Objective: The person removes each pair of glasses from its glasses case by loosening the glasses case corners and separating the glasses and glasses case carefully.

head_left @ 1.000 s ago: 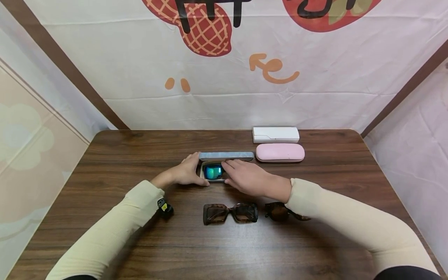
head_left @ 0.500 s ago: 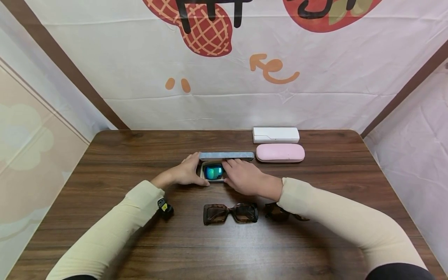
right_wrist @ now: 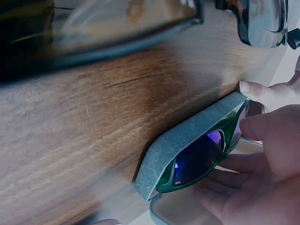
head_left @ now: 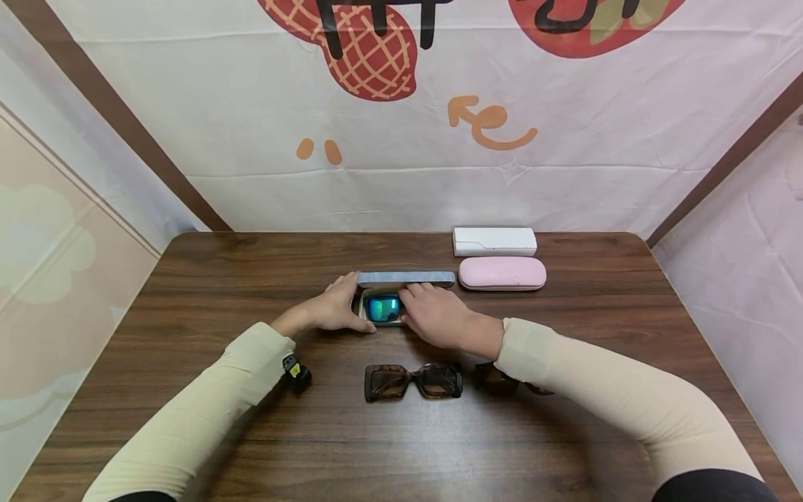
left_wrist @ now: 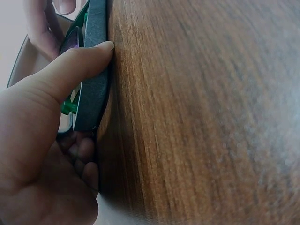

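Note:
A grey-blue glasses case (head_left: pixel 406 279) lies with its lid raised in the middle of the table. Inside sit green-framed sunglasses (right_wrist: pixel 197 159) with mirrored lenses, which look blue-green from the head camera. At the case's left end my left hand (head_left: pixel 332 309) grips it, the thumb (left_wrist: pixel 89 61) along its front wall and the other fingers curled behind. My right hand (head_left: pixel 441 317) reaches in over the right part, covering that side of the sunglasses in the head view. Its thumb and fingers hold the sunglasses' frame from front and back, as the right wrist view shows.
Brown square-framed sunglasses (head_left: pixel 413 383) lie in front of the case. Another dark pair (head_left: pixel 498 380) is partly under the right sleeve. Behind to the right are a pink glasses case (head_left: pixel 502 273) and a white one (head_left: pixel 494 242), near the table's back edge.
My right hand has shifted slightly left and back into the case, its fingers more bent than before. The left hand, the case and the sunglasses stay where they were.

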Action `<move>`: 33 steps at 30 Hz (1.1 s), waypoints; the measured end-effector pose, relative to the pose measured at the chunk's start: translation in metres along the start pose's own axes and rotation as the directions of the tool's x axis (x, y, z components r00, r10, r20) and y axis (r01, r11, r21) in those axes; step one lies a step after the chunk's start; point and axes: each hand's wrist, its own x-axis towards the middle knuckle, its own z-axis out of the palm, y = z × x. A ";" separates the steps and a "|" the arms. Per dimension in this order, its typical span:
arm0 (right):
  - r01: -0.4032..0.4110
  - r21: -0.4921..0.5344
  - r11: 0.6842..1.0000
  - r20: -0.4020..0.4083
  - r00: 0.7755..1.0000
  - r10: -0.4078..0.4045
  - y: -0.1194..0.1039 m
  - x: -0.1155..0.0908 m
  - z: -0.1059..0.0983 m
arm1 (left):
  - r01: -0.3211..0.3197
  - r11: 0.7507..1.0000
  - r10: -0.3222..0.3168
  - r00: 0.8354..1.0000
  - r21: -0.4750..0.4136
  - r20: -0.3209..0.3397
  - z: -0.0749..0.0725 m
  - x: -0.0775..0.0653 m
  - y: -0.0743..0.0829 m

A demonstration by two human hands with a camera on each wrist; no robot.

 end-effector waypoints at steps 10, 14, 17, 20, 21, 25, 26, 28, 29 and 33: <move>0.041 0.091 0.995 -0.103 0.994 -0.032 0.004 0.000 0.000 | 0.008 1.000 -0.008 1.000 -0.009 0.014 -0.001 -0.001 0.000; 0.061 0.116 0.991 -0.124 0.991 -0.047 0.006 0.000 -0.001 | -0.014 1.000 0.014 1.000 -0.016 0.007 -0.002 -0.001 0.000; 0.068 0.116 0.991 -0.131 0.990 -0.052 0.006 -0.001 -0.001 | -0.025 0.999 0.025 1.000 -0.019 -0.002 -0.001 -0.001 0.000; 0.066 0.114 0.991 -0.142 0.989 -0.050 0.006 -0.001 -0.002 | -0.020 1.000 0.020 1.000 -0.023 -0.001 -0.001 -0.001 0.000; 0.064 0.112 0.992 -0.144 0.988 -0.047 0.005 -0.001 -0.002 | -0.021 1.000 0.020 1.000 -0.022 -0.002 -0.001 -0.001 0.000; 0.061 0.105 0.993 -0.161 0.986 -0.044 0.005 0.000 -0.001 | -0.039 0.999 0.038 0.999 -0.025 -0.012 -0.001 -0.001 0.000; 0.062 0.102 0.993 -0.165 0.985 -0.044 0.005 0.000 -0.001 | -0.040 0.999 0.040 0.999 -0.026 -0.012 -0.001 0.000 0.000; 0.064 0.101 0.993 -0.176 0.983 -0.046 0.005 0.000 -0.001 | -0.039 0.999 0.039 0.999 -0.027 -0.010 -0.001 0.000 0.000; 0.065 0.101 0.993 -0.180 0.983 -0.046 0.005 0.000 -0.001 | -0.037 0.999 0.037 0.999 -0.029 -0.008 -0.001 0.000 0.000; 0.065 0.102 0.993 -0.194 0.980 -0.044 0.004 -0.001 -0.002 | -0.031 0.999 0.031 0.999 -0.028 -0.004 -0.002 -0.001 0.000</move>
